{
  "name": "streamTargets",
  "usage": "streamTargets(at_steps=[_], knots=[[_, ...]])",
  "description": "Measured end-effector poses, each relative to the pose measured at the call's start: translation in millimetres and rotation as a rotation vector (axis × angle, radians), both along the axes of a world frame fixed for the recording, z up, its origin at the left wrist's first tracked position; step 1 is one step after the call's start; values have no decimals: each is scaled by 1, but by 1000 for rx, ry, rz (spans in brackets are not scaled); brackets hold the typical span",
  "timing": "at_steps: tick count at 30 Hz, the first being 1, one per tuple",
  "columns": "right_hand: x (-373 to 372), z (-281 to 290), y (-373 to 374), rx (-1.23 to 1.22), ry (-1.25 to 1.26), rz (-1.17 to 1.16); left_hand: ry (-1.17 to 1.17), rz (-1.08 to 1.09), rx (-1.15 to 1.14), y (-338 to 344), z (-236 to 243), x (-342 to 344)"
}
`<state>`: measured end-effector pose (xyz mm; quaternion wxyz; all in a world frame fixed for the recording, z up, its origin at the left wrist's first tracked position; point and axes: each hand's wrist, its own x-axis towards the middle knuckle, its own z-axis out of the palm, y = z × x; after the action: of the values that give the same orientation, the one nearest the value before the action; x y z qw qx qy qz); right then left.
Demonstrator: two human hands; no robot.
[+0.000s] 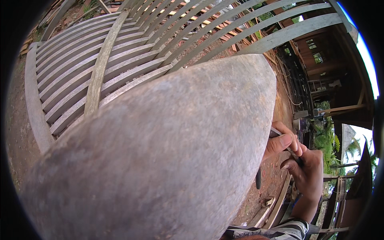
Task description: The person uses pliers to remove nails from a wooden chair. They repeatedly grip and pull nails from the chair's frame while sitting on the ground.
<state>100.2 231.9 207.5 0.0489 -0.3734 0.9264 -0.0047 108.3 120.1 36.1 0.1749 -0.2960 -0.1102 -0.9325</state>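
A broad, weathered grey wooden piece (160, 148) fills much of the view, very close to me, and hides part of what lies behind it. Past its right edge, my left hand (279, 143) is closed, thumb and fingers pinching a slim metal tool (275, 132). My right hand (309, 170) is closed beside it, around the tool's dark end. The tool's exact kind cannot be made out. Below my left hand, a dark rounded rod end (258, 180) sticks out from behind the wood; whether it belongs to the same tool is unclear.
Curved wooden slats (72, 72), crossed by a long rail (105, 60), spread out at the upper left. More slats (224, 32) fan across the top. Wood scraps lie on the brown ground (262, 204). A dark timber building (336, 72) stands to the right.
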Motion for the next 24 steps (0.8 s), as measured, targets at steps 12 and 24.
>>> streamTargets(at_steps=[12,24], knots=[[1,-6,13,-95,32,56,54,-30,56,1,6,5],[6,-12,6,-142,-23,-9,33,-44,43,-2,4,5]])
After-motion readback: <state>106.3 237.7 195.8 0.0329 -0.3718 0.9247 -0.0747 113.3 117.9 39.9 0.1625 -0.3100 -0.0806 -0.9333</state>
